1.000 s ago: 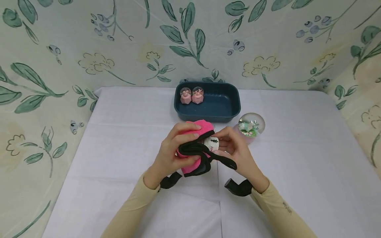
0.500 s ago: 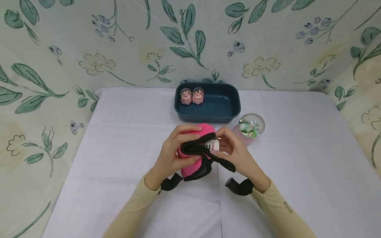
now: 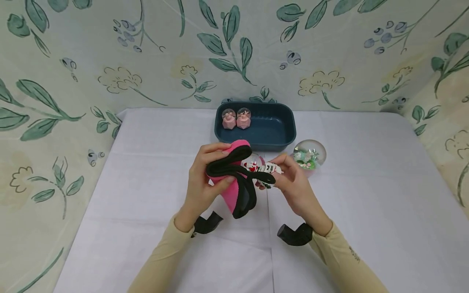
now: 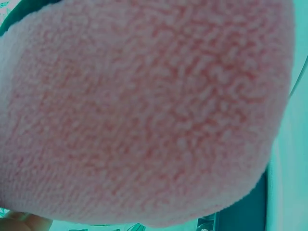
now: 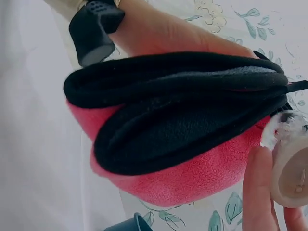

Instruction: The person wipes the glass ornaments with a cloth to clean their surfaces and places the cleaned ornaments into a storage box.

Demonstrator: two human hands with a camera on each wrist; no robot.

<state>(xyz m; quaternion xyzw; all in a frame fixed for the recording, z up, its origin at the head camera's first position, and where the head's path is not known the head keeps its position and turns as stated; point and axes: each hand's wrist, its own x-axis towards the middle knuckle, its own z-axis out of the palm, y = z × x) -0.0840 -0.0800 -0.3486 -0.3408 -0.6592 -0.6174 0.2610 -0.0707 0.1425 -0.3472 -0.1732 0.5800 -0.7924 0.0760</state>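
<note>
My left hand (image 3: 198, 177) grips a folded, fuzzy pink cloth (image 3: 230, 196) with thick black edging, its thumb in front. Pink pile (image 4: 154, 110) fills most of the left wrist view. My right hand (image 3: 294, 185) holds a small snow globe (image 3: 272, 167) by its white printed base. The globe lies tilted, its clear dome pointing left against the cloth, with red and white figures inside. A loose black-edged end of cloth partly crosses in front of it. In the right wrist view, fingers (image 5: 257, 185) touch the globe's base (image 5: 293, 175) beside the cloth's folds (image 5: 178, 130).
Behind the hands stands a dark blue tray (image 3: 253, 145). Inside, at its left end, are two small pink snow globes (image 3: 229, 119). A larger snow globe (image 3: 309, 155) with a pink base stands right of the tray, close behind my right hand.
The cloth has moved left and slightly up in my left hand. The globe's dome, earlier hidden in the cloth, now shows, and its base has tipped and shifted right with my right hand.
</note>
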